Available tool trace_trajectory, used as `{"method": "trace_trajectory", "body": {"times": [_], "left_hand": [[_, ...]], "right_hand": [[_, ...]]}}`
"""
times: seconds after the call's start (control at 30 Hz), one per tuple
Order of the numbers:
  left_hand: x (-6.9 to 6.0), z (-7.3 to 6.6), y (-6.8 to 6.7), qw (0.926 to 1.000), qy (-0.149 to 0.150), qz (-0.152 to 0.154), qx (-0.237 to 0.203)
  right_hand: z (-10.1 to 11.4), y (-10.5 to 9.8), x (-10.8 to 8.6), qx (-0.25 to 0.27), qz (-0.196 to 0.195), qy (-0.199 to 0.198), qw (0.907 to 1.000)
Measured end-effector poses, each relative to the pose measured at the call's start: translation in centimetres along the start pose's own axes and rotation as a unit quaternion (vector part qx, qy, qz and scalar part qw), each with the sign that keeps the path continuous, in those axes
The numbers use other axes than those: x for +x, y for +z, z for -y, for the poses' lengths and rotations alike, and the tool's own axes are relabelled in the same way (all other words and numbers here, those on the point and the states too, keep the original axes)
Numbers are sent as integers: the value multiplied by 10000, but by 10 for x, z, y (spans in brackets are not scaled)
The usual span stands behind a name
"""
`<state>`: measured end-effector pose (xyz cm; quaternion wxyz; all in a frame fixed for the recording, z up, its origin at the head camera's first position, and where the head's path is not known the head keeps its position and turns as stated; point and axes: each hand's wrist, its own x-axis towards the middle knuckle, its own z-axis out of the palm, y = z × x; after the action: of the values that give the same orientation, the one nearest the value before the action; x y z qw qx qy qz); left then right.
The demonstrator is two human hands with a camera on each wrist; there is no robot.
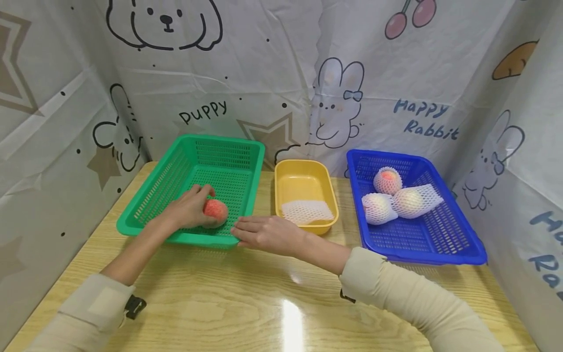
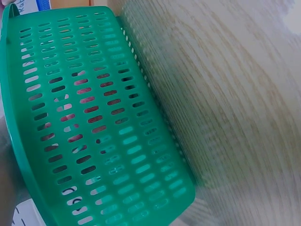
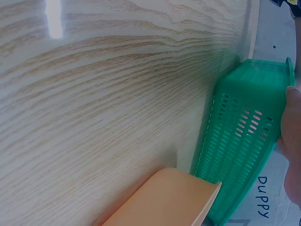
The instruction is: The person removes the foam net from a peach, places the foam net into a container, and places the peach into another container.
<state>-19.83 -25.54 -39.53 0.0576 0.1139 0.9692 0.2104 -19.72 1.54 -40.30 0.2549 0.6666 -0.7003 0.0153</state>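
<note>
In the head view a red peach [image 1: 216, 212] sits in the near part of the green basket [image 1: 178, 238]. My left hand [image 1: 191, 208] reaches over the near rim and grips this peach between thumb and fingers. With fingers fairly straight, my right hand [image 1: 270, 234] touches the basket's near right corner. The right wrist view shows that hand [image 3: 292, 141] at the rim of the green basket [image 3: 235, 136]. In the left wrist view the side of the green basket [image 2: 80, 141] hides most of the left hand; reddish patches show through its slots.
A yellow bin [image 1: 333, 210] with a white foam net [image 1: 308, 211] in it stands right of the green basket. Farther right, a blue basket [image 1: 457, 244] holds three fruits in foam nets [image 1: 388, 181]. A printed curtain [image 1: 272, 63] surrounds the wooden table [image 1: 220, 298].
</note>
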Motion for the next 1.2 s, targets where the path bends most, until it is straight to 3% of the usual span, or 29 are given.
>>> {"method": "trace_trajectory", "body": {"times": [0.23,0.53,1.2], "left_hand": [[-1,-5,-3,10000,23,-7,-34],[2,-9,-4,9994,184,-277,86],[1,-24,-8,9988,295,-377,111]], "right_hand": [[1,0,-1,27,56,44,10000],[1,0,0,-72,129,12,9999],[-4,-8,4,-287,385,-86,9988]]}}
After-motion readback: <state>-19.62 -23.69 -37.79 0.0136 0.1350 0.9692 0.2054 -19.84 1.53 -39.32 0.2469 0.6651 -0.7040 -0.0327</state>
